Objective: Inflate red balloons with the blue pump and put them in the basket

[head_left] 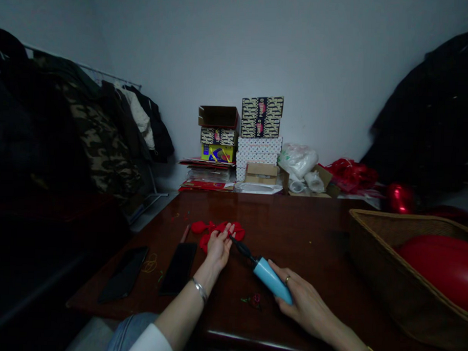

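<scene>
A light-blue hand balloon pump (272, 280) with a black nozzle lies slantwise above the dark wooden table (294, 218). My right hand (304, 302) is closed around its blue barrel. The nozzle points up and left to the fingers of my left hand (219, 246), which hold a limp red balloon (237, 231) at the tip. How far the balloon's neck sits over the nozzle is hidden by the fingers. More flat red balloons (199, 227) lie beside and under that hand. Below the pump there is a small dark-red item with green bits (256, 299).
Two black phones (123, 274) and yellow rubber bands (149, 263) lie at the left. A wicker basket (373, 236) holding a large inflated red balloon (441, 264) stands at the right. Stacked boxes (259, 158) and plastic bags (298, 160) line the far side. Coats hang left.
</scene>
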